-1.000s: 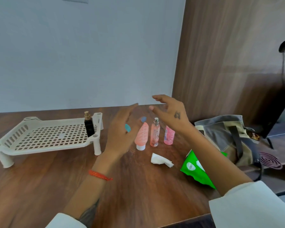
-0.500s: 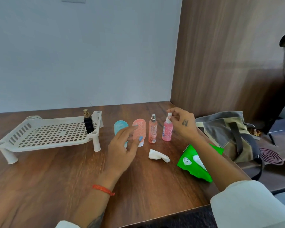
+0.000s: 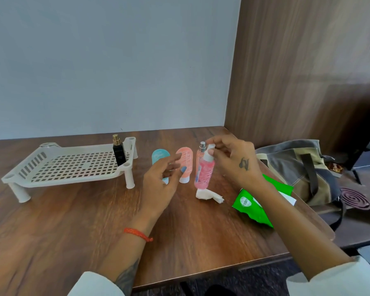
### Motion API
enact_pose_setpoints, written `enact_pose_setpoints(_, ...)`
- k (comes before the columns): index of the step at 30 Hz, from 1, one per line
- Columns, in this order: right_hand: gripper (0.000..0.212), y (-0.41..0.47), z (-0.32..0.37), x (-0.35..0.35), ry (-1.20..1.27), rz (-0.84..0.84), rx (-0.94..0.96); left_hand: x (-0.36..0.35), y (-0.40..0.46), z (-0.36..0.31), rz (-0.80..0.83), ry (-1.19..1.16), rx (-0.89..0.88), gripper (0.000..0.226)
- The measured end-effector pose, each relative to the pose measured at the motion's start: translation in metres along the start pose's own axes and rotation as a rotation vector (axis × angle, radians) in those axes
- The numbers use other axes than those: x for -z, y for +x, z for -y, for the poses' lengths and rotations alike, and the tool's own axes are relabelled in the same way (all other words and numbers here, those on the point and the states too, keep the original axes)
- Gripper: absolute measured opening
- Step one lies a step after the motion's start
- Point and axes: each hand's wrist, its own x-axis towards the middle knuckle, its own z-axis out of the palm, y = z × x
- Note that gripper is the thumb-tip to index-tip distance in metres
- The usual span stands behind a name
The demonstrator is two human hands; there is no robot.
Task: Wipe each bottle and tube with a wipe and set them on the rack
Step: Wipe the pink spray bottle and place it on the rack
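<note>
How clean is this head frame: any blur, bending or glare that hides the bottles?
Head view: wide-angle bending bows the table edge; left hand slightly motion-soft; pink spray bottle in the right hand reads clearly; light even, shadows soft, no hiding glare.

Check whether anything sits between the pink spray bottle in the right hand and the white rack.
Yes: the peach tube, the blue tube and the open left hand lie between the pink spray bottle, held by the right hand, and the white slotted rack.

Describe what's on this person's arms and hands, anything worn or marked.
Both arms wear white sleeves pushed up the forearms. The left hand has a thin orange thread bracelet at the wrist, light blue nail polish, and a dark forearm tattoo by the cuff. The right hand has a small dark tattoo on its back.
</note>
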Motion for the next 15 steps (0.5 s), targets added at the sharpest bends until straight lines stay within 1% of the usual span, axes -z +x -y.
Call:
enact_pose_setpoints(2, 0.022, -0.005, 0.009, -0.006, 0.037, 0.067, 0.018, 0.002, 0.002, -0.006, 0.059, -0.13, 0.1, 0.036)
enact_pose_setpoints(4, 0.02, -0.008, 0.014, -0.012, 0.082, 0.115, 0.039, 0.006, 0.008, -0.011, 0.157, -0.212, 0.124, 0.045)
enact_pose_setpoints(6, 0.017, -0.008, 0.015, -0.017, 0.101, 0.14, 0.042, 0.012, 0.02, -0.019, 0.281, -0.219, 0.114, 0.05)
enact_pose_setpoints(9, 0.015, -0.006, 0.015, -0.025, 0.097, 0.156, 0.022, 0.017, 0.037, -0.027, 0.433, -0.187, 0.115, 0.048)
enact_pose_setpoints(13, 0.013, -0.005, 0.012, -0.034, 0.136, 0.164, -0.064, 0.019, 0.047, -0.023, 0.499, -0.218, 0.155, 0.042)
enact_pose_setpoints(15, 0.012, -0.004, 0.009, -0.037, 0.127, 0.176, -0.074, 0.021, 0.048, -0.017, 0.518, -0.245, 0.182, 0.04)
